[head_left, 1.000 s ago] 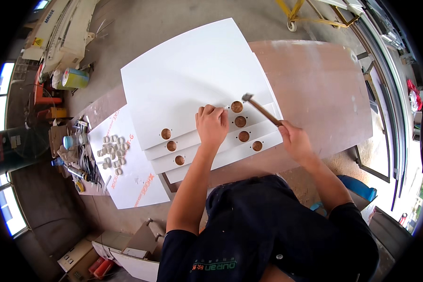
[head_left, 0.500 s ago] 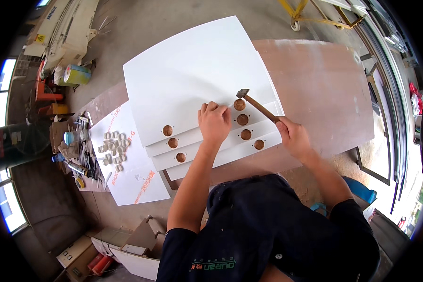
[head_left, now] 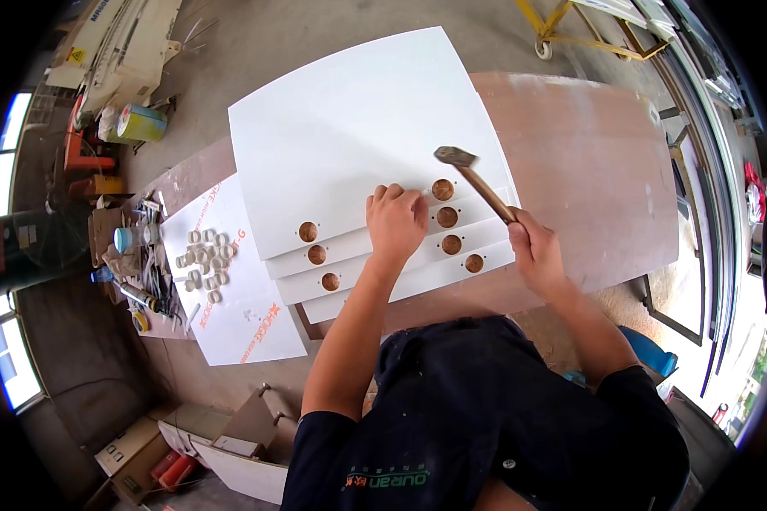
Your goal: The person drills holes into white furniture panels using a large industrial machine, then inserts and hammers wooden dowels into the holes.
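My right hand [head_left: 537, 255] is closed round the wooden handle of a hammer [head_left: 488, 192]. The hammer's metal head hangs over the top white panel, just beyond the topmost round hole [head_left: 442, 189]. Left of that hole rests my left hand [head_left: 398, 223], its fingers curled and pinched together on the panel; whatever they hold is too small or hidden to name. Several white panels [head_left: 349, 136] lie stacked in steps, each offset toward me. Round brown-bottomed holes, with small holes beside them, show along their near edges on the left and right.
A brown work table [head_left: 584, 170] extends right beneath the panels. At left, several small round caps [head_left: 204, 255] lie on a white printed sheet [head_left: 251, 341], beside cluttered tools and a clear jar [head_left: 134, 238]. A yellow wheeled frame [head_left: 562, 34] stands on the far floor.
The hammer's head has risen and moved away from the topmost hole, slightly blurred now. My left hand keeps its place beside that hole. The whole view has shifted a little.
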Available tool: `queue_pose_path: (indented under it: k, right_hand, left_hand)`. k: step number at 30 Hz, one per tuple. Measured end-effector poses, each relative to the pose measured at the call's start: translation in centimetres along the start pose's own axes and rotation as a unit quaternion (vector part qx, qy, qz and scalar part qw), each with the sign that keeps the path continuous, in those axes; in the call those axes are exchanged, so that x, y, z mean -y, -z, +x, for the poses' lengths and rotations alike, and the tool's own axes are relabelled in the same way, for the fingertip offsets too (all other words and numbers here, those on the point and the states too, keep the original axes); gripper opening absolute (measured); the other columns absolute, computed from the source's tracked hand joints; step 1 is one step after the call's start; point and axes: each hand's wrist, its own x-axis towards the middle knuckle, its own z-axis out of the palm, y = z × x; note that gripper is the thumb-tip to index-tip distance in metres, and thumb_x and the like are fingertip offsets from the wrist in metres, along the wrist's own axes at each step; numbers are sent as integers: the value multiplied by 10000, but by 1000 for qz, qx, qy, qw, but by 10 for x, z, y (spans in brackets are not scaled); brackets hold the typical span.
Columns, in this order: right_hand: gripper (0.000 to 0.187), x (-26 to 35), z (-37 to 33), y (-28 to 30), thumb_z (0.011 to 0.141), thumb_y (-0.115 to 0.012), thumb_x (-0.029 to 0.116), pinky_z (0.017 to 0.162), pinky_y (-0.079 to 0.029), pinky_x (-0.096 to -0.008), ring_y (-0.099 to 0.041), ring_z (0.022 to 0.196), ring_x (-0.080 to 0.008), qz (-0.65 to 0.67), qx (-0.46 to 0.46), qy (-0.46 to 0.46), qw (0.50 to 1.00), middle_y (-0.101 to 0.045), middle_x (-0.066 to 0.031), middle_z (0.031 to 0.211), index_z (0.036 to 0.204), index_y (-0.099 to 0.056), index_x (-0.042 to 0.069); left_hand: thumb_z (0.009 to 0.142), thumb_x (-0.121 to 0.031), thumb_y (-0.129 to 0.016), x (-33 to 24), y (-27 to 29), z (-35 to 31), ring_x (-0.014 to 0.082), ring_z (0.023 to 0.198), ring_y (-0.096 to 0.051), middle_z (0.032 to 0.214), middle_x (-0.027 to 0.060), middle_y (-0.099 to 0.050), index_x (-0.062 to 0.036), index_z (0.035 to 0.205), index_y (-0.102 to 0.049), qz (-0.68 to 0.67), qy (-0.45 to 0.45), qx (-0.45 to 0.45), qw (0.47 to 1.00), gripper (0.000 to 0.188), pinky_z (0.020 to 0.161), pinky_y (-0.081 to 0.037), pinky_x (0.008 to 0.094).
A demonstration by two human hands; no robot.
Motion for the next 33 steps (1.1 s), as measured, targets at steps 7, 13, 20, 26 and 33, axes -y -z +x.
queue_pose_path:
  k: [7, 13, 20, 26, 33]
  right_hand:
    - [196, -10, 5, 1, 960, -503, 245, 578, -468, -464, -602, 687, -409, -147, 45, 39, 987, -611, -195, 750, 1032, -594, 87]
    - [193, -27, 8, -6, 956, -513, 245, 575, -462, -470, -606, 684, -405, -172, 98, 20, 980, -621, -188, 761, 1043, -593, 93]
    - [195, -28, 12, -4, 962, -494, 264, 616, -467, -490, -601, 716, -420, -159, 105, 20, 982, -626, -194, 770, 1061, -595, 130]
    - [182, -31, 6, 20, 957, -516, 218, 563, -446, -397, -558, 603, -361, -53, 67, -35, 996, -559, -195, 683, 1020, -600, 69]
    - [187, -67, -39, 19, 960, -522, 214, 531, -423, -355, -516, 547, -312, -10, 47, -30, 998, -514, -172, 633, 977, -594, 42]
  left_hand:
    - [791, -127, -654, 1, 12, 1, 274, 719, -539, 705, 63, -597, -67, 758, -675, -9, 16, 5, 1000, 72, 693, -409, 388]
    - [806, -103, -632, -5, 25, -24, 285, 701, -535, 699, 86, -586, -41, 794, -673, -49, 40, 35, 997, 75, 656, -431, 394]
    - [795, -54, -619, -18, 20, -31, 327, 735, -555, 749, 125, -606, -29, 835, -678, -124, 59, 49, 989, 75, 664, -464, 411]
    - [802, -72, -645, -28, 8, -37, 317, 766, -563, 776, 109, -608, -40, 827, -678, -131, 24, 53, 990, 53, 686, -458, 409]
    - [823, -129, -666, -47, -26, -38, 268, 811, -530, 806, 47, -595, -81, 842, -690, -34, 19, 27, 999, 57, 738, -413, 390]
